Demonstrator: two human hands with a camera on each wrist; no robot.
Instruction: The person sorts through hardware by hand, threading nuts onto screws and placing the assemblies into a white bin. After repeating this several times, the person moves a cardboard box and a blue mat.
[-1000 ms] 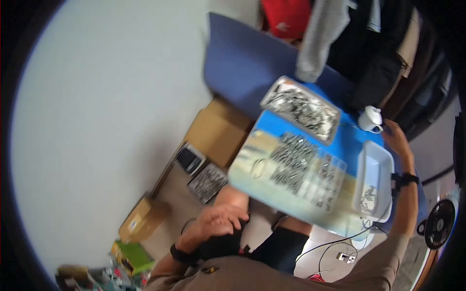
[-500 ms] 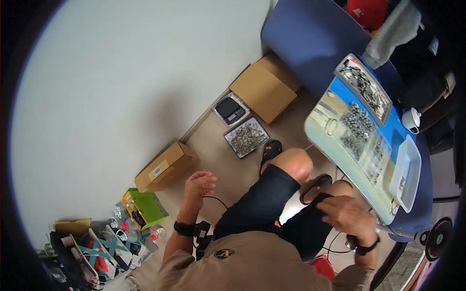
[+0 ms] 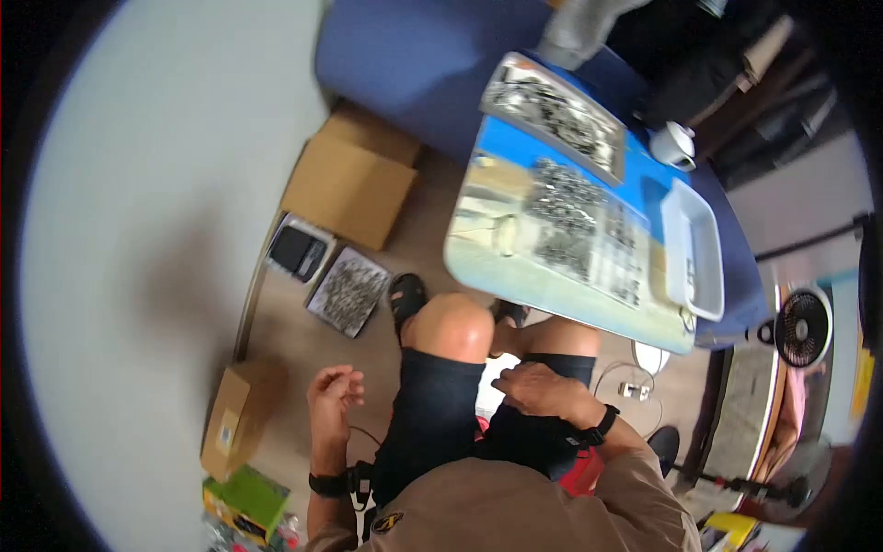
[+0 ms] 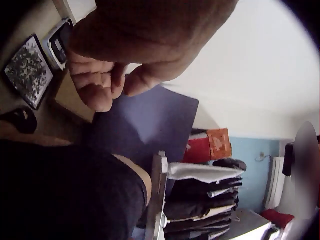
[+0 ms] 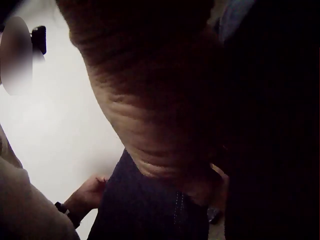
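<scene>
My left hand [image 3: 333, 401] hangs in the air to the left of my thigh, its fingers loosely curled with nothing held; the left wrist view shows the same hand [image 4: 130, 50] near the top. Over the dark shorts [image 3: 437, 405], between the knees, my right hand [image 3: 543, 390] rests or hovers with loosely bent fingers and no visible object. The right wrist view shows that hand [image 5: 150, 105] large and dark above the cloth. Beyond the knees stands a table [image 3: 589, 299] with a pile of small metal parts [image 3: 566, 207] on it.
On the table are a tray of metal pieces [image 3: 556, 115], a white tub [image 3: 692, 248] and a white cup [image 3: 673, 145]. The floor holds cardboard boxes [image 3: 351, 189], a black-topped scale [image 3: 299, 250] and a tray of small parts [image 3: 348, 292]. A fan [image 3: 802, 327] stands at the right.
My right hand came back from beside the cup and tub to my lap. My left hand moved from over the knee to beside the thigh. The head view swung left, then back right.
</scene>
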